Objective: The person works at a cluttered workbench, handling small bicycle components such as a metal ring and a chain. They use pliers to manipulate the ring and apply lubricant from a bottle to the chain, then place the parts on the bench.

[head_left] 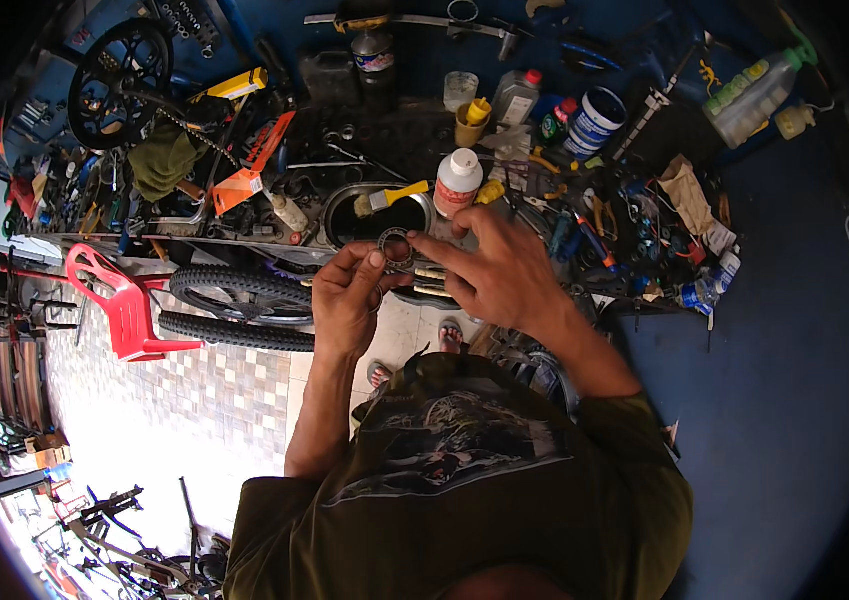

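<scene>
My left hand (346, 290) pinches a round metal bearing ring (395, 247) between thumb and fingers. My right hand (499, 270) has its index fingertip on the ring's right side, with its fingers apart and partly bent. Just behind the hands, an oval metal pan (331, 215) holds dark liquid, with a yellow-handled paintbrush (399, 195) lying across it. A white bottle with a red label (459, 180) stands right of the pan.
The cluttered bench (274, 240) carries tools, bottles and a white tub (594, 120). A red plastic chair (124, 310) and bicycle tyres (234, 325) are at the left below it; bicycle parts lie lower left. A blue wall (774, 350) rises at the right.
</scene>
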{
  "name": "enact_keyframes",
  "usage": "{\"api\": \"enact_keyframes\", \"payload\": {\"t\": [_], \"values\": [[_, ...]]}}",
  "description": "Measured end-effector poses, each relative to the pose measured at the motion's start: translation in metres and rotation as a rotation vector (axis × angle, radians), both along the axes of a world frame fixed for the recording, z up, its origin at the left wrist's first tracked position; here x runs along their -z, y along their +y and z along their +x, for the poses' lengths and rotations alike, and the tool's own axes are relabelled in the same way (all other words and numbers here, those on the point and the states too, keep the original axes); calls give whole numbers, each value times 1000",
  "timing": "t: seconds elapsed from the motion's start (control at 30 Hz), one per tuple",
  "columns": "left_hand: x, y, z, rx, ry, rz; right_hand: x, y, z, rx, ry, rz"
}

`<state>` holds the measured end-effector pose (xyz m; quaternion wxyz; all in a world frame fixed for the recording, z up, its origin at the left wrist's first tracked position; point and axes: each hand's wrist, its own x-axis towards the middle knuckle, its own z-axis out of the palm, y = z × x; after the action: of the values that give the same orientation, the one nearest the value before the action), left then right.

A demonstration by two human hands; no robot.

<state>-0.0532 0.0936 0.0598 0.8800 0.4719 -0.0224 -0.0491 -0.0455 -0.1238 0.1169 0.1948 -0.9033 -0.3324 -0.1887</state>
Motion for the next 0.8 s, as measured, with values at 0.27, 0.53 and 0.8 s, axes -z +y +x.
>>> {"api": "enact_keyframes", "payload": {"t": [0.27, 0.53, 0.8], "values": [[9, -6, -2, -37, -34, -160, 28, 10, -16, -73, 787, 980], [22, -26, 0, -26, -25, -82, 53, 43, 3, -50, 853, 1409], [13, 15, 12, 306, -98, 215, 1, -6, 35, -179, 820, 542]]}}
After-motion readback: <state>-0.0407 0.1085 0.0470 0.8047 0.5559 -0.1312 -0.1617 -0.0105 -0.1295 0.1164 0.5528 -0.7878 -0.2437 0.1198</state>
